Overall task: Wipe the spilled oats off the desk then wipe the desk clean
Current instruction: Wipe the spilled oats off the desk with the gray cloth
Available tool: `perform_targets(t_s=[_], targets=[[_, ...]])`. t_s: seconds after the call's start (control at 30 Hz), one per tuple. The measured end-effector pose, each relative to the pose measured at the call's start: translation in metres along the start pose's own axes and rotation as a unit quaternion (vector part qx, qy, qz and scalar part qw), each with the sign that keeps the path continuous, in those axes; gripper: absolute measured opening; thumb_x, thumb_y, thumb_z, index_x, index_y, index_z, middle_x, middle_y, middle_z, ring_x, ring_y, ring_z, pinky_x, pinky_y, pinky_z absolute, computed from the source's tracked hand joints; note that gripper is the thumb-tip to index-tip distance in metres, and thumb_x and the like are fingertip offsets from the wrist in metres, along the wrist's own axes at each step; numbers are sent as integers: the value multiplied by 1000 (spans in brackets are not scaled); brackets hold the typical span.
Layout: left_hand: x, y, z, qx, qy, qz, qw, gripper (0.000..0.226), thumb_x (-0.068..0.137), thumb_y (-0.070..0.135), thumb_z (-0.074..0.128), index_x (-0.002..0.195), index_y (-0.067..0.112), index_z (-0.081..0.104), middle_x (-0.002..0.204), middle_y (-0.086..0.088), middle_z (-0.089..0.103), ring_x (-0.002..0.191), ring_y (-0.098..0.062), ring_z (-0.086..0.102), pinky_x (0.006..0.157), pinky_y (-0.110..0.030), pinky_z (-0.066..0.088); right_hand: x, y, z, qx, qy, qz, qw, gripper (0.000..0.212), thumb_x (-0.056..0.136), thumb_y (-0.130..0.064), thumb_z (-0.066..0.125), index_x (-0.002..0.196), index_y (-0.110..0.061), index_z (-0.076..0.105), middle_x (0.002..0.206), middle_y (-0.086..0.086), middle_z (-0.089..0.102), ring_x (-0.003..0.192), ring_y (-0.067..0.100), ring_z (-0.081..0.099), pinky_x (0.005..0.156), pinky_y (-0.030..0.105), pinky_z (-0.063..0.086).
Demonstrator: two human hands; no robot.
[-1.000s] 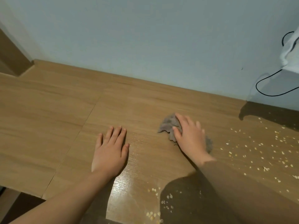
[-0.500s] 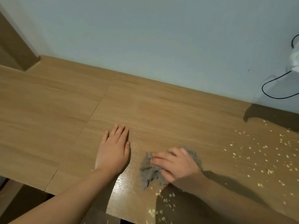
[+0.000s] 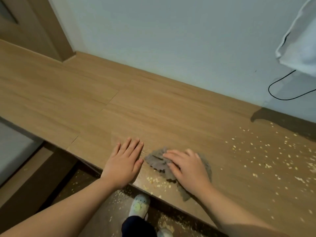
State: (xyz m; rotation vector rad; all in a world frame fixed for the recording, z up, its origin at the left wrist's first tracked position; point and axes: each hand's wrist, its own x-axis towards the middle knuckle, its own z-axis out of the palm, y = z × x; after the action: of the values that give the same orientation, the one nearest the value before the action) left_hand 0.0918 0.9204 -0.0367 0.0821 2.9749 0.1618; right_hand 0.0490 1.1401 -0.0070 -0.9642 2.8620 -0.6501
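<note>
Our right hand (image 3: 188, 166) presses the grey cloth (image 3: 156, 159) onto the counter (image 3: 153, 117), grip spread flat and clutching nothing. Our left hand (image 3: 124, 164) lies flat just left of the cloth, grip spread too. The spilled oats (image 3: 259, 151) lie mostly well right of the cloth, nearer the right hand, with open room there. Loose flakes (image 3: 153, 181) sit just nearer us than the cloth, by the counter's edge.

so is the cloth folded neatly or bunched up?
Bunched. The grey cloth shows crumpled ridges and an uneven outline under the right hand.
</note>
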Motion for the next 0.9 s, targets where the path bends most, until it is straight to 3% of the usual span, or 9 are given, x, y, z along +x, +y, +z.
perform_targets(t_s=[0.1, 0.23, 0.33, 0.43, 0.53, 0.6, 0.7, 0.8, 0.9], targets=[[-1, 0, -2, 0, -22, -4, 1000, 93, 55, 66, -45, 137, 28, -22, 144, 12, -24, 133, -11, -28, 111, -34, -15, -4, 30, -25, -13, 116, 148, 982, 33, 96, -31, 46, 127, -30, 56, 130, -13, 55, 110, 14, 47, 88, 32, 38], [-2, 0, -1, 0, -25, 0, 1000, 92, 55, 65, -46, 137, 29, -23, 145, 11, -25, 134, -11, -28, 113, -36, -13, -27, 58, -29, -120, 42, 317, 940, 40, 99, -41, 32, 136, -35, 45, 142, -11, 42, 118, 21, 41, 94, 36, 37], [-2, 1, -2, -10, -26, 3, 1000, 88, 64, 68, -37, 140, 27, -20, 152, 9, -19, 137, -11, -25, 114, -36, -11, -36, 34, -6, -122, 56, 306, 942, 41, 98, -43, 31, 137, -36, 42, 144, -13, 39, 117, 17, 43, 92, 34, 38], [0, 1, -3, -4, -27, 7, 1000, 77, 71, 59, -25, 141, 26, -21, 157, 7, -15, 137, -11, -24, 113, -35, -11, -39, -15, 18, -78, 37, 224, 971, 37, 95, -41, 37, 126, -35, 55, 131, -13, 54, 103, 13, 53, 82, 31, 44], [-2, -6, -4, 3, -38, 32, 999, 97, 62, 70, -35, 147, 27, -14, 154, 9, -16, 143, -14, -17, 114, -34, -9, -41, -47, 26, -25, 15, 127, 991, 33, 93, -39, 38, 116, -37, 62, 115, -21, 57, 94, 5, 52, 76, 26, 45], [1, -19, -8, 24, -26, 74, 997, 98, 64, 70, -36, 148, 30, -6, 152, 10, -11, 145, -14, -6, 115, -35, -2, -35, -39, 20, 36, 61, 175, 982, 31, 96, -34, 43, 124, -35, 55, 120, -23, 50, 104, -2, 40, 88, 21, 36], [9, -39, -20, 51, -2, 106, 993, 89, 77, 70, -23, 148, 37, 19, 155, 4, 21, 144, -21, 18, 114, -41, 17, -25, -4, 6, 68, 171, 334, 924, 35, 96, -30, 46, 131, -27, 50, 133, -9, 49, 119, 7, 39, 97, 26, 36], [11, -51, -16, 26, -18, 99, 995, 83, 66, 72, -31, 143, 48, -8, 158, 10, 1, 146, -21, -7, 115, -44, -4, -8, 5, 4, -52, 94, 398, 911, 45, 98, -39, 38, 141, -27, 38, 144, -7, 40, 126, 18, 37, 101, 37, 34], [14, -52, -12, 13, -12, 88, 996, 71, 70, 68, -31, 137, 50, -17, 155, 14, -10, 142, -16, -18, 115, -45, -10, 10, -5, 15, -115, 75, 333, 933, 44, 98, -40, 33, 141, -32, 36, 146, -11, 38, 118, 16, 41, 94, 34, 36]])
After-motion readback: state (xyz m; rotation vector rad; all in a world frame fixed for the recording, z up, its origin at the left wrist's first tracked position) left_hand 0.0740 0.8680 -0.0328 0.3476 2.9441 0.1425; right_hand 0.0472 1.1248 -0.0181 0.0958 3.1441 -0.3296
